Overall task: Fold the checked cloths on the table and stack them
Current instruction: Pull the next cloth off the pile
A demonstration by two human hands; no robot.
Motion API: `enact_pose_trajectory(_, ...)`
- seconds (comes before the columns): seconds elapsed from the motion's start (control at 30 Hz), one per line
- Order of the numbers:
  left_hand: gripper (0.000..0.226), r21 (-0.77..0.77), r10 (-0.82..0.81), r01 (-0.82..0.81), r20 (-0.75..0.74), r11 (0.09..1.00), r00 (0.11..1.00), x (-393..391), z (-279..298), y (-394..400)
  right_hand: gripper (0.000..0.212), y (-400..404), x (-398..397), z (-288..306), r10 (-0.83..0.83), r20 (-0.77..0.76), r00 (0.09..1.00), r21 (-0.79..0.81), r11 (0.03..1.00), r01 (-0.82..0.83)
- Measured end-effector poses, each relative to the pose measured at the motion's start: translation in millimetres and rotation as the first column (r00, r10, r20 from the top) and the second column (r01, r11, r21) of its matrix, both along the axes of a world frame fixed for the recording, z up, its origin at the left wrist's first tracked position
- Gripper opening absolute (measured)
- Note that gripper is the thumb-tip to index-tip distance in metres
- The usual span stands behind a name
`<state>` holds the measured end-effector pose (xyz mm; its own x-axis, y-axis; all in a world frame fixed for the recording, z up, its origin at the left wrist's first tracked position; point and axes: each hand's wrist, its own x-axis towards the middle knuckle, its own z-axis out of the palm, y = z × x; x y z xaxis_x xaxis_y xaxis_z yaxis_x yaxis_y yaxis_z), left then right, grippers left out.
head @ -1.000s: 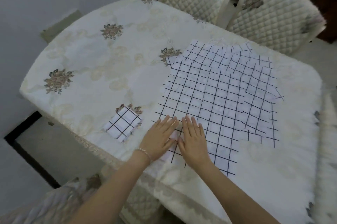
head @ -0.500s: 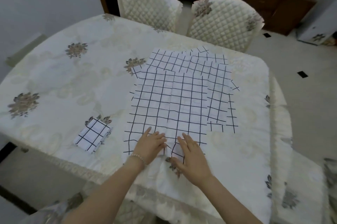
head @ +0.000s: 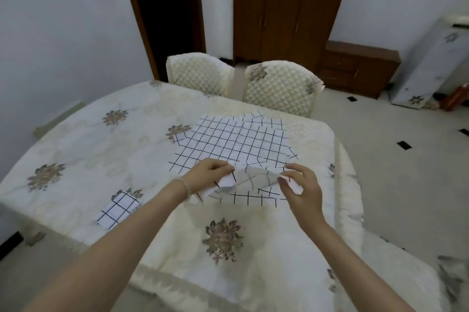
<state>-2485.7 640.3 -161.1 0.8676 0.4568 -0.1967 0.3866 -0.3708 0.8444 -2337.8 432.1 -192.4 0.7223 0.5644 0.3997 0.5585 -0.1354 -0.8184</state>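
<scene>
Left hand [head: 210,174] and right hand [head: 300,185] pinch the top checked cloth's [head: 236,144] lifted near edge — uneven corners risk a skewed fold, dragging cloths beneath.

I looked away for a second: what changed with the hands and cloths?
Both hands, left and right, went from pressing flat to pinching the top cloth's near edge and lifting it. The folded cloth and the spread pile stayed put.

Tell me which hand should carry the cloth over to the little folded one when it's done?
Probably the left hand. The folded cloth lies on the table's left side, nearer that hand than the right hand. Right now both hands pinch the near edge of the top checked cloth, lifted off the pile.
</scene>
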Motion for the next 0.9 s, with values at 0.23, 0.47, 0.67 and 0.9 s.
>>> enact_pose_trajectory(0.23, 0.027, -0.169, 0.078, -0.066, 0.067, 0.983, 0.995, 4, 44, -13, 0.014, -26, 22, 71, 0.303, -0.43, 0.85, 0.107, 0.952, -0.285)
enact_pose_trajectory(0.47, 0.056, -0.528, 0.136, -0.043, 0.138, 0.848, 0.981, -13, 76, -14, 0.022, -28, 40, 96, 0.19, -0.29, 0.938, 0.174, 0.974, -0.143)
enact_pose_trajectory(0.67, 0.077, -0.896, 0.35, 0.1, 0.269, 0.432, 0.897, -38, 17, -7, 0.016, -3, 72, 98, 0.181, -0.684, 0.706, 0.148, 0.983, -0.108)
enact_pose_trajectory(0.9, 0.082, -0.777, 0.173, -0.107, 0.002, 0.62, 0.985, -22, -31, 29, 0.028, 52, 124, 72, 0.002, -0.898, 0.44, -0.044, 0.995, -0.094)
